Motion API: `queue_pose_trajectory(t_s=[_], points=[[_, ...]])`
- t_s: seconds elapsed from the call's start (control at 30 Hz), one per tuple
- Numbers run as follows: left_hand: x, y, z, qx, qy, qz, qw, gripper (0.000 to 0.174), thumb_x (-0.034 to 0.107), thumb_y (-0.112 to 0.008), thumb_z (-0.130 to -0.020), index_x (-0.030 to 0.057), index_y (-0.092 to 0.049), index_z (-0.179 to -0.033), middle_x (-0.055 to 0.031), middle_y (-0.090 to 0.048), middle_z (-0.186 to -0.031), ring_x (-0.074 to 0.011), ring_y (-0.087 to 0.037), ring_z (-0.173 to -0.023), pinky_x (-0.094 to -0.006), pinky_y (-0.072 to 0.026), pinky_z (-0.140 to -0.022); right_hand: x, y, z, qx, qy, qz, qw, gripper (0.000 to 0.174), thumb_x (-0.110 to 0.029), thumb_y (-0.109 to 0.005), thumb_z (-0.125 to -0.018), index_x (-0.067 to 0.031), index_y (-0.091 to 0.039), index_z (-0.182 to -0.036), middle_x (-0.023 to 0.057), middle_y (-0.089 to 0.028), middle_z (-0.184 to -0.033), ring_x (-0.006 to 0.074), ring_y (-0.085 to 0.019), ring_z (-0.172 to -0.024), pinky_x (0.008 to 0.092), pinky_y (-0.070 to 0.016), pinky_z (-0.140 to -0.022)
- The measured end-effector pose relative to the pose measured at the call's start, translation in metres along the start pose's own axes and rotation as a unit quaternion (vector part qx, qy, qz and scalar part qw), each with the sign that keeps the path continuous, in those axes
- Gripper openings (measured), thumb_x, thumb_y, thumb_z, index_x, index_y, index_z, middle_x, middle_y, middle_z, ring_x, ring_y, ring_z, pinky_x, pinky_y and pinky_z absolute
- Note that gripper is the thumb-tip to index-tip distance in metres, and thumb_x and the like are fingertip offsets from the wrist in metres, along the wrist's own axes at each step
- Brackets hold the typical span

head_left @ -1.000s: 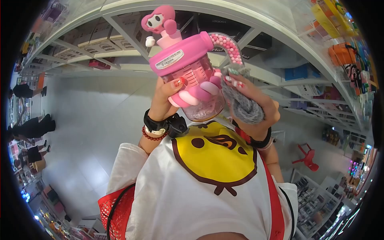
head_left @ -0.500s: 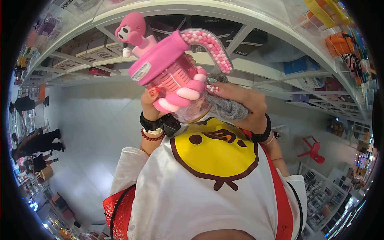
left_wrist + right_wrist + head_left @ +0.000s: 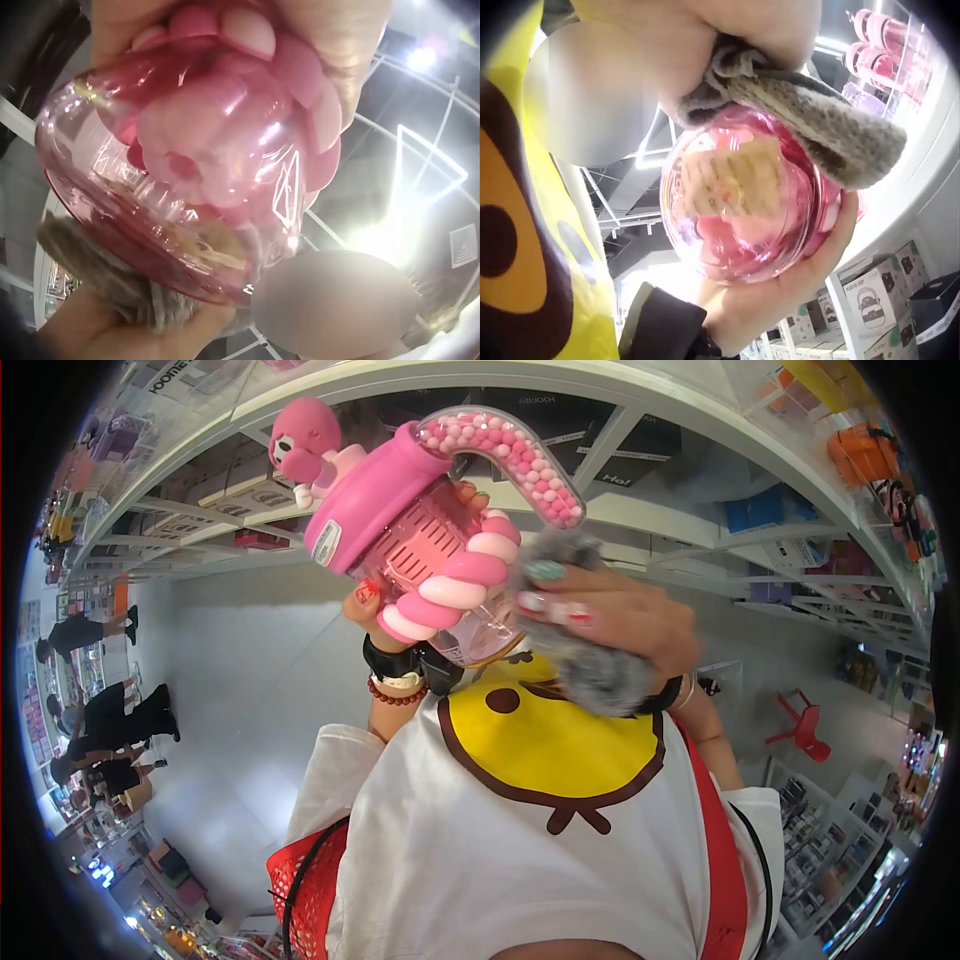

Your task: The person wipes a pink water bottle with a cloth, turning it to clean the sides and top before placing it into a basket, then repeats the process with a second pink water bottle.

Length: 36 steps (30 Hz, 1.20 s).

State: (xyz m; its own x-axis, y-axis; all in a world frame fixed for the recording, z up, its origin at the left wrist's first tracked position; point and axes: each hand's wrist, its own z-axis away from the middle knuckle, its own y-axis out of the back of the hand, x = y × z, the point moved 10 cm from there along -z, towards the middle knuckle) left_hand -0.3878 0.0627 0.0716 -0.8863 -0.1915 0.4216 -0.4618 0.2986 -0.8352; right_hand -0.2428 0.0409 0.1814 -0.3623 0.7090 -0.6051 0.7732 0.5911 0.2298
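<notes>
In the head view my left hand point(image 3: 363, 608) grips a pink cup point(image 3: 385, 525) round its clear body, thumb on the near side and fingertips behind. The cup is tilted, its figurine lid point(image 3: 305, 445) toward the upper left. A clear handle point(image 3: 520, 455) full of pink and white beads arches from the collar, and a twisted pink-and-white band point(image 3: 450, 592) wraps the body. My right hand point(image 3: 635, 622) holds a grey cloth point(image 3: 600, 675), blurred, beside the cup's lower end. The right wrist view shows a pale label point(image 3: 731, 180) at the cup's base, with the cloth at its rim.
A white shelf unit point(image 3: 690, 525) curves across the far side, with dark boxes point(image 3: 640, 445) and pale cartons point(image 3: 225, 485) in it. On the floor to the right stands a red stool point(image 3: 800, 728), near a display rack point(image 3: 815, 825). Several people point(image 3: 115, 710) are off to the left.
The cup has swung left and tipped further over, so its handle shows more fully. My right hand with the cloth moved left along the cup, then back right and slightly lower.
</notes>
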Motion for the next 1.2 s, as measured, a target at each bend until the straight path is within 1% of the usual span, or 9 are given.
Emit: queue_pose_trajectory(t_s=[0.1, 0.23, 0.33, 0.43, 0.57, 0.77, 0.9, 1.1, 1.2], points=[[-0.001, 0.01, 0.005, 0.033, -0.009, -0.046, 0.998, 0.096, 0.045, -0.071, -0.064, -0.0059, -0.028, -0.133, -0.0238, -0.044, -0.125, -0.0337, -0.049, -0.113, -0.0411, -0.0437, -0.094, 0.008, -0.02, -0.011, -0.026, -0.008, 0.041, 0.999, 0.049, -0.007, -0.075, -0.071, 0.0011, -0.054, -0.114, 0.0229, -0.061, -0.111, 0.0319, -0.061, -0.103, 0.0379, -0.0486, -0.088], [0.015, 0.01, 0.003, 0.03, -0.046, -0.044, 0.997, 0.097, 0.044, -0.072, -0.063, -0.0057, -0.027, -0.134, -0.0244, -0.044, -0.124, -0.0339, -0.05, -0.112, -0.0411, -0.044, -0.094, 0.025, -0.016, -0.003, 0.001, -0.077, 0.044, 0.996, 0.044, -0.004, -0.076, -0.068, 0.0016, -0.06, -0.109, 0.0189, -0.064, -0.107, 0.0305, -0.062, -0.103, 0.0358, -0.0483, -0.088], [0.036, 0.006, 0.003, 0.01, -0.07, -0.007, 0.997, 0.096, 0.045, -0.071, -0.063, -0.0054, -0.029, -0.133, -0.0256, -0.045, -0.124, -0.0343, -0.053, -0.108, -0.0414, -0.0468, -0.091, 0.038, -0.013, 0.012, -0.018, -0.14, 0.071, 0.987, 0.052, -0.005, -0.077, -0.063, 0.0017, -0.058, -0.111, 0.0141, -0.063, -0.109, 0.0274, -0.062, -0.102, 0.0365, -0.0473, -0.09], [0.048, 0.003, 0.001, 0.017, -0.094, 0.011, 0.995, 0.095, 0.046, -0.07, -0.063, -0.0053, -0.029, -0.133, -0.0267, -0.047, -0.121, -0.0355, -0.056, -0.104, -0.0428, -0.049, -0.089, 0.044, -0.006, 0.02, -0.004, -0.151, 0.088, 0.985, 0.051, -0.004, -0.077, -0.064, 0.0019, -0.058, -0.111, 0.0142, -0.064, -0.109, 0.0276, -0.062, -0.102, 0.0374, -0.0477, -0.089], [0.042, 0.014, 0.011, 0.096, -0.098, -0.023, 0.99, 0.095, 0.046, -0.069, -0.065, -0.0054, -0.028, -0.133, -0.0272, -0.049, -0.118, -0.0367, -0.057, -0.101, -0.0441, -0.0492, -0.087, 0.016, -0.014, -0.003, 0.029, -0.05, 0.05, 0.997, 0.044, -0.008, -0.073, -0.069, 0.0008, -0.059, -0.109, 0.014, -0.064, -0.108, 0.0284, -0.062, -0.101, 0.0394, -0.0467, -0.09], [0.02, 0.032, 0.034, 0.134, -0.037, -0.081, 0.987, 0.094, 0.045, -0.069, -0.065, -0.0061, -0.029, -0.133, -0.0271, -0.048, -0.12, -0.0347, -0.056, -0.104, -0.0412, -0.0479, -0.089, 0.002, -0.04, -0.017, -0.063, 0.051, 0.137, 0.987, 0.033, -0.01, -0.065, -0.078, -0.0005, -0.059, -0.108, 0.0131, -0.064, -0.106, 0.029, -0.061, -0.103, 0.0436, -0.0425, -0.096], [0.021, 0.014, 0.025, 0.112, -0.008, -0.122, 0.986, 0.094, 0.044, -0.07, -0.066, -0.0066, -0.029, -0.133, -0.027, -0.047, -0.122, -0.0334, -0.056, -0.105, -0.0393, -0.047, -0.091, 0.015, -0.031, -0.007, -0.046, -0.026, 0.083, 0.995, 0.037, -0.008, -0.069, -0.074, -0.0005, -0.059, -0.108, 0.0113, -0.064, -0.108, 0.0284, -0.06, -0.105, 0.0441, -0.0409, -0.098], [0.018, 0.001, 0.019, 0.094, 0.015, -0.15, 0.984, 0.093, 0.042, -0.07, -0.066, -0.0072, -0.029, -0.133, -0.0269, -0.046, -0.125, -0.0314, -0.055, -0.108, -0.0365, -0.0457, -0.093, 0.023, -0.02, 0.015, -0.044, -0.043, 0.121, 0.991, 0.046, -0.007, -0.075, -0.067, -0.0012, -0.059, -0.11, 0.0103, -0.064, -0.108, 0.028, -0.06, -0.107, 0.0439, -0.0411, -0.098], [0.018, -0.001, 0.017, 0.093, 0.023, -0.158, 0.983, 0.095, 0.045, -0.068, -0.065, -0.0063, -0.028, -0.134, -0.0258, -0.045, -0.127, -0.0352, -0.051, -0.113, -0.0422, -0.0402, -0.099, 0.02, -0.015, 0.016, -0.028, -0.069, 0.128, 0.989, 0.045, -0.007, -0.074, -0.068, -0.0013, -0.059, -0.11, 0.0105, -0.064, -0.108, 0.0276, -0.06, -0.107, 0.0436, -0.0411, -0.098]])
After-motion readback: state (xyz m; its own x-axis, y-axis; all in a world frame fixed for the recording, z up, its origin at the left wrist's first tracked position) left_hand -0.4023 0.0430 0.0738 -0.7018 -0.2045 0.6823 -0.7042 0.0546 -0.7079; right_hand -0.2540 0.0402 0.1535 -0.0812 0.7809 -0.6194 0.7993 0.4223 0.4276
